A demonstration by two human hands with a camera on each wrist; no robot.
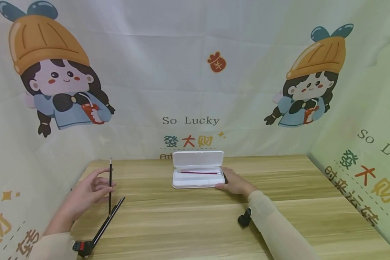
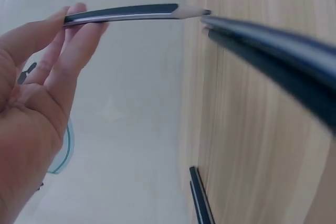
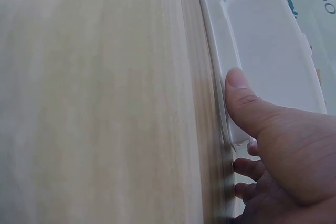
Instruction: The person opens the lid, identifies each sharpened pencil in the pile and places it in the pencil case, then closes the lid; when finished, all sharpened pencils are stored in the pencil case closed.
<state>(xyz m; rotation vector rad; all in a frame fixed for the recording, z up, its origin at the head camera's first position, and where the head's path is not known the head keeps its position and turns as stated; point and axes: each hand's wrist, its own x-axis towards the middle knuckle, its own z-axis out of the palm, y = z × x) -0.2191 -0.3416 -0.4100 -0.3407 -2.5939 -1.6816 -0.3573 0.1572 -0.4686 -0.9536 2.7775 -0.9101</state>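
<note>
Upright in my left hand (image 1: 95, 187) is a black pencil (image 1: 110, 184), pinched between thumb and fingers. Its sharpened point faces down, beside the far ends of dark, slim rods (image 1: 105, 224) that look like pencils. In the left wrist view the pencil (image 2: 126, 14) runs sideways from my fingertips. My right hand (image 1: 235, 181) grips the right end of an open white pencil case (image 1: 195, 182), its thumb (image 3: 239, 85) along the front edge. A red-purple pencil (image 1: 198, 172) lies lengthwise inside the case. The raised lid (image 1: 198, 159) leans back.
The wooden table (image 1: 169, 220) meets a printed cloth (image 1: 143, 90) at its back edge, with more cloth on both sides. Another pair of dark rods (image 2: 200, 195) shows low in the left wrist view. A small black camera (image 1: 245, 217) sits at the right wrist.
</note>
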